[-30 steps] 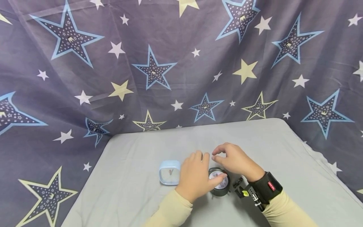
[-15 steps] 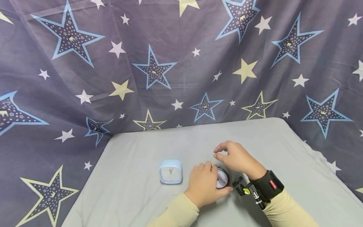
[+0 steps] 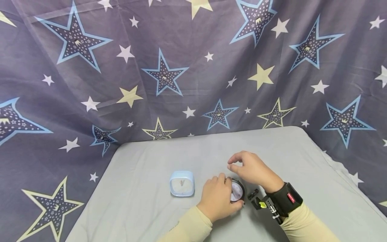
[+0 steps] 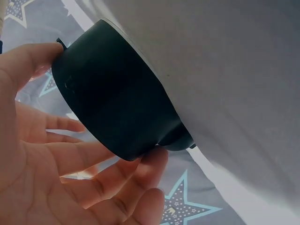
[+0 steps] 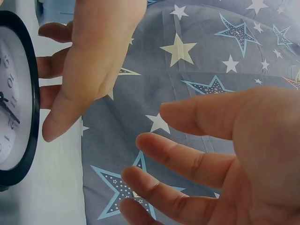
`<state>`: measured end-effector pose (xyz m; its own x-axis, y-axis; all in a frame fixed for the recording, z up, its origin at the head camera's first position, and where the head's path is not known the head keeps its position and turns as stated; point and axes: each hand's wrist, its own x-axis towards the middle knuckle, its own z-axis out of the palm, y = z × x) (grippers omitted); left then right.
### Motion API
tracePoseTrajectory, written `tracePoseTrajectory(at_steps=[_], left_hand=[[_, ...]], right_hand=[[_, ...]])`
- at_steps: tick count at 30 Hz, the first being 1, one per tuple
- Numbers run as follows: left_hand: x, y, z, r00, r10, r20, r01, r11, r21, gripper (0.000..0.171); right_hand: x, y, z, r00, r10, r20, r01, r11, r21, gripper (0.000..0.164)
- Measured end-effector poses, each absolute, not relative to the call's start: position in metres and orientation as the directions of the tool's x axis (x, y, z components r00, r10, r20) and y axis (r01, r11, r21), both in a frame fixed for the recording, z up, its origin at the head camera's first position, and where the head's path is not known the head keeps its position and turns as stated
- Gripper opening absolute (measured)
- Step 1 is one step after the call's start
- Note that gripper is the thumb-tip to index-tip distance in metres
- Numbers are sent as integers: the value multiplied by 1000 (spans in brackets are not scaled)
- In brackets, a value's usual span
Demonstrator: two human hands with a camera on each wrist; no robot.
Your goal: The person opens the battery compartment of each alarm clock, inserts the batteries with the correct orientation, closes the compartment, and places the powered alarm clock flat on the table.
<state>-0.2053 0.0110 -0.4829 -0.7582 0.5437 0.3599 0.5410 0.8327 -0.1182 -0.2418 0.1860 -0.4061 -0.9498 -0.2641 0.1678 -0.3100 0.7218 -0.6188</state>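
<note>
A round black alarm clock [image 3: 237, 191] with a white dial stands on the grey cloth, its left part hidden in the head view. My left hand [image 3: 215, 199] grips it, thumb at one edge and fingertips at the opposite one. The left wrist view shows the dark rounded casing [image 4: 110, 93] between them. Beyond the clock and to its right hovers my right hand [image 3: 253, 170], fingers loosely bent and holding nothing. In the right wrist view the numbered dial [image 5: 11, 108] appears at the left edge, apart from the right hand [image 5: 220, 164].
Left of the hands, a light blue square-shaped clock [image 3: 182, 183] stands on the grey-covered table [image 3: 136, 188]. A dark curtain with star prints [image 3: 193, 67] hangs behind the table. A black strap with a camera mount [image 3: 282, 200] sits on the right wrist.
My left hand has moved right and down, away from the blue clock, and taken hold of the black alarm clock. My right hand has barely moved.
</note>
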Motion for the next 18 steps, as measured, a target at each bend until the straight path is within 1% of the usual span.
tracePoseTrajectory(at_steps=[8,18], left_hand=[[-206,10,-482,-765,528,368,541,838,-77,71],[-208,6,-478,-775,526,350,556,831,-16,72]], right_hand=[[-241,185,-407,-951,-264,162,-306,722,-620,20],[-242,185,-408,-951,-263,159,-304,723,-620,19]])
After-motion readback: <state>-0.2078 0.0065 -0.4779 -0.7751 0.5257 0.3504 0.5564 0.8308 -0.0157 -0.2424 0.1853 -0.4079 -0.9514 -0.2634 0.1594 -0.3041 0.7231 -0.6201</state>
